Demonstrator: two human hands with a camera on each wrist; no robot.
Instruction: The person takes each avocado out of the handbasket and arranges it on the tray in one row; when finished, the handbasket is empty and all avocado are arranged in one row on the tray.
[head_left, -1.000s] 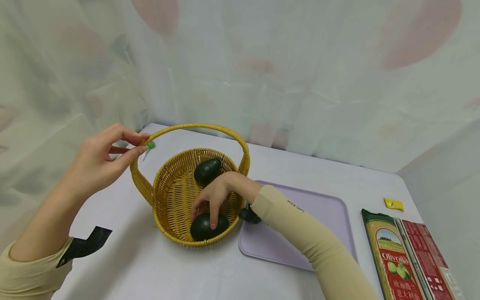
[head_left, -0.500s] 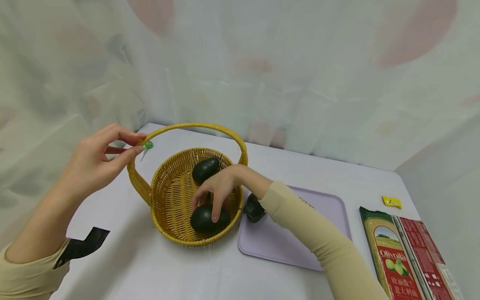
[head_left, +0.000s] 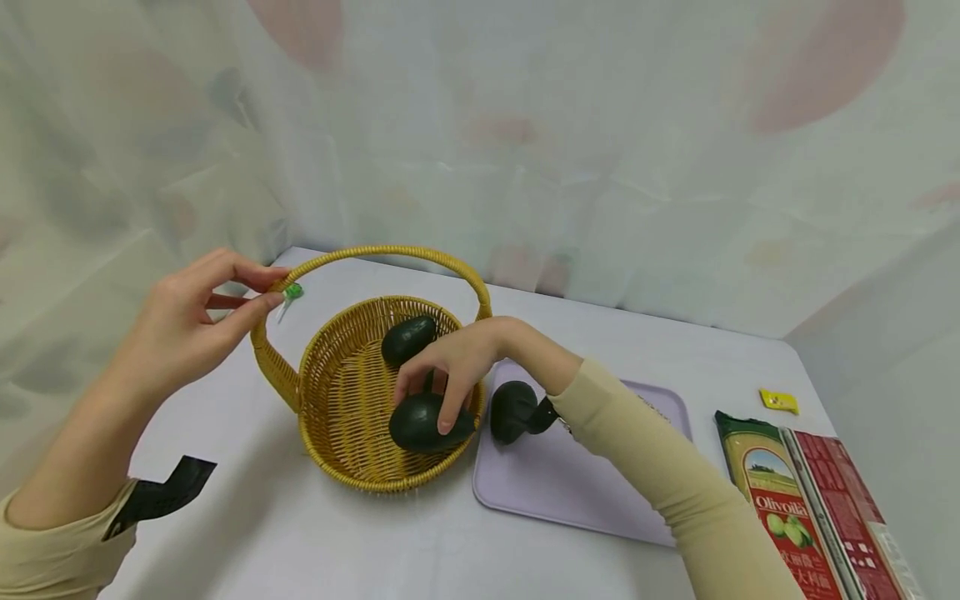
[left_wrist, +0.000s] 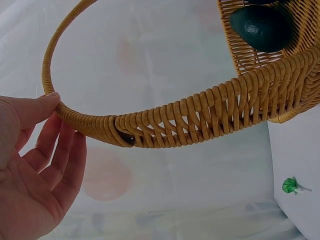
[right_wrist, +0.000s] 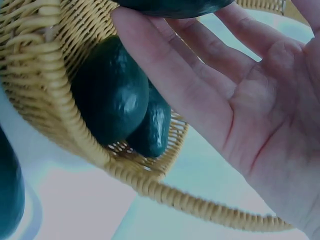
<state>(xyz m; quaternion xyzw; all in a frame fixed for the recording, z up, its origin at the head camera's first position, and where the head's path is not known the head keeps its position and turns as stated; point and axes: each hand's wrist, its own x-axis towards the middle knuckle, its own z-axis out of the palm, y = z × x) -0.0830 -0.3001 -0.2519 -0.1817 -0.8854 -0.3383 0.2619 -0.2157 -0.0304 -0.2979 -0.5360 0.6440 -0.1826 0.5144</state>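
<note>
A round yellow wicker basket (head_left: 352,417) stands on the white table. My left hand (head_left: 198,317) pinches the side of its arched handle (left_wrist: 90,125) between thumb and fingers. Over the basket's right front rim, my right hand (head_left: 457,367) grips a dark green avocado (head_left: 422,423) from above. That avocado also shows at the top of the right wrist view, against the fingertips. Two more avocados lie inside the basket, one (head_left: 408,340) near the back wall and another (right_wrist: 115,95) beside it, mostly hidden by my right hand in the head view.
A pale purple tray (head_left: 577,492) lies right of the basket, with a dark avocado (head_left: 512,412) on its left part. Farther right are a red and green pasta packet (head_left: 783,500) and a small yellow packet (head_left: 779,401). A small green item (head_left: 292,291) lies behind the handle.
My right hand has raised the gripped avocado from the basket floor and shifted it right toward the rim. The tray's avocado shows more fully. My left hand keeps its hold on the handle.
</note>
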